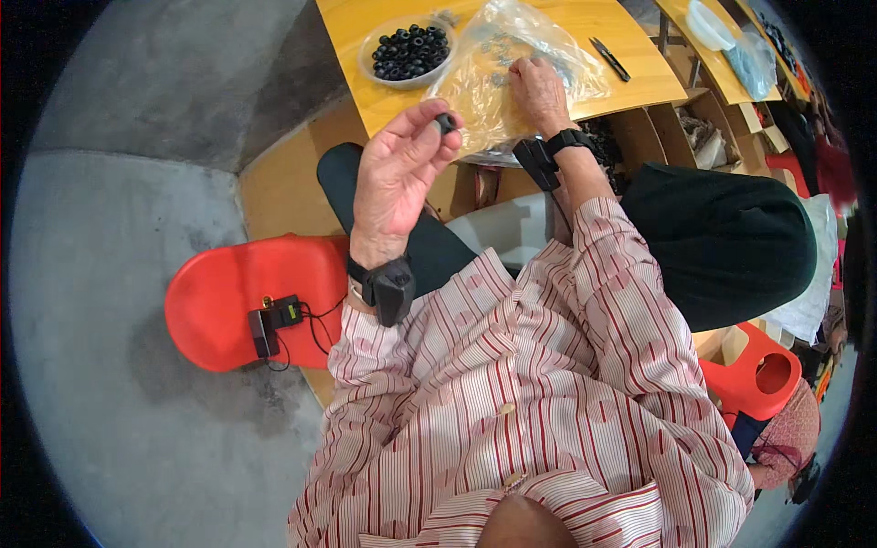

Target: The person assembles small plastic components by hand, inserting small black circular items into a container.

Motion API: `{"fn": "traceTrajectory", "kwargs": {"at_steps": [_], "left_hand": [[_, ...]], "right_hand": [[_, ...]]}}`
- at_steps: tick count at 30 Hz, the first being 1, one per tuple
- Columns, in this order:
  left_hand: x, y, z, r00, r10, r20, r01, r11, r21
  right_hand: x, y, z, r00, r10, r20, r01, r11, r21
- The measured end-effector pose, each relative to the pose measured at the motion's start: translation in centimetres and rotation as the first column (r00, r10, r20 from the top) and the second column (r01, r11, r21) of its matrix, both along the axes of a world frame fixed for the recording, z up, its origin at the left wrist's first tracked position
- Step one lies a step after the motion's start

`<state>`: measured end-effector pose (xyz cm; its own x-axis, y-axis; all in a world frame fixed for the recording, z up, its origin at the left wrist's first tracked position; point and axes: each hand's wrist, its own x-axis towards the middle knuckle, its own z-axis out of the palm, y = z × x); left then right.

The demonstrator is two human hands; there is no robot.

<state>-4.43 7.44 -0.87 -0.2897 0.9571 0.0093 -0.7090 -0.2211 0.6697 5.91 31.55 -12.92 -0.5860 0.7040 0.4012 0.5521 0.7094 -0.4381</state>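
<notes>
My left hand is raised in front of the table's near edge, thumb and fingers pinching a small black ring-shaped piece. My right hand reaches down onto a clear plastic bag spread over the yellow table. Its fingers are drawn together among small, pale pieces on the bag; whatever they grip is hidden. Left of the bag stands a clear round bowl of similar black pieces. Black tweezers lie to the right of the bag.
A red stool with small black devices and cables is at my left. Open cardboard boxes sit below the table on the right. Another table and a red chair are farther right.
</notes>
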Motion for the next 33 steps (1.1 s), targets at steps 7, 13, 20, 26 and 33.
{"fn": "traceTrajectory", "kwargs": {"at_steps": [7,13,20,26,33], "left_hand": [[1.8,-1.3,1.0,0.99,-0.043,0.131,0.034,0.997,0.069],[3.2,-1.6,1.5,0.977,-0.074,0.2,0.058,0.995,0.083],[4.0,-2.0,1.9,0.974,-0.095,0.207,0.068,0.989,0.134],[4.0,-2.8,1.9,0.996,-0.045,0.081,0.029,0.982,0.187],[4.9,-2.8,2.3,0.999,0.029,-0.026,-0.025,0.988,0.154]], "right_hand": [[-0.1,-0.5,-0.3,0.999,-0.044,0.019,0.043,0.998,0.055],[0.4,-1.3,1.7,0.988,-0.125,-0.092,0.123,0.992,-0.021],[0.3,-5.7,11.7,0.864,0.043,-0.502,-0.272,0.878,-0.393],[4.5,-14.5,19.3,0.631,0.159,-0.76,-0.68,0.584,-0.443],[7.1,-16.6,16.3,0.524,-0.167,-0.835,-0.813,0.194,-0.549]]}}
